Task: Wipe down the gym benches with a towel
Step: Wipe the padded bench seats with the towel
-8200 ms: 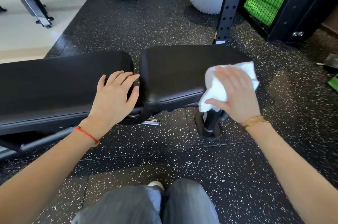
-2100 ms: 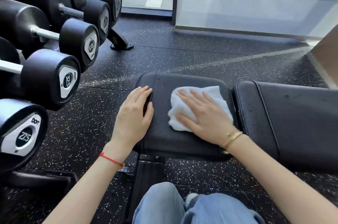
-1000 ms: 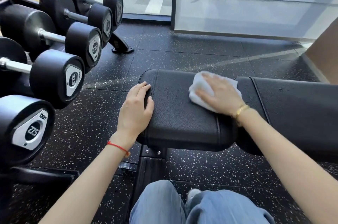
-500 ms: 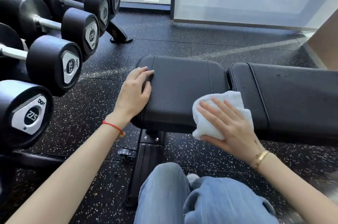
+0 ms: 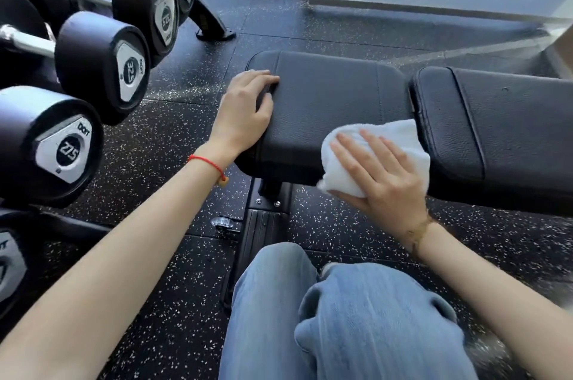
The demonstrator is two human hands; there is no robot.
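Since half a second ago, little has shifted: the white terry towel (image 5: 400,138) is held under the right hand's (image 5: 384,175) spread fingers (image 5: 356,156) on the black padded seat's (image 5: 325,100) near edge, steadied by the left hand (image 5: 245,113), fingers flat.

"27.5" and "DOIT" on nearest dumbbell end cap (image 5: 63,148), "32.5" on next dumbbell cap (image 5: 130,71), farther caps unreadable
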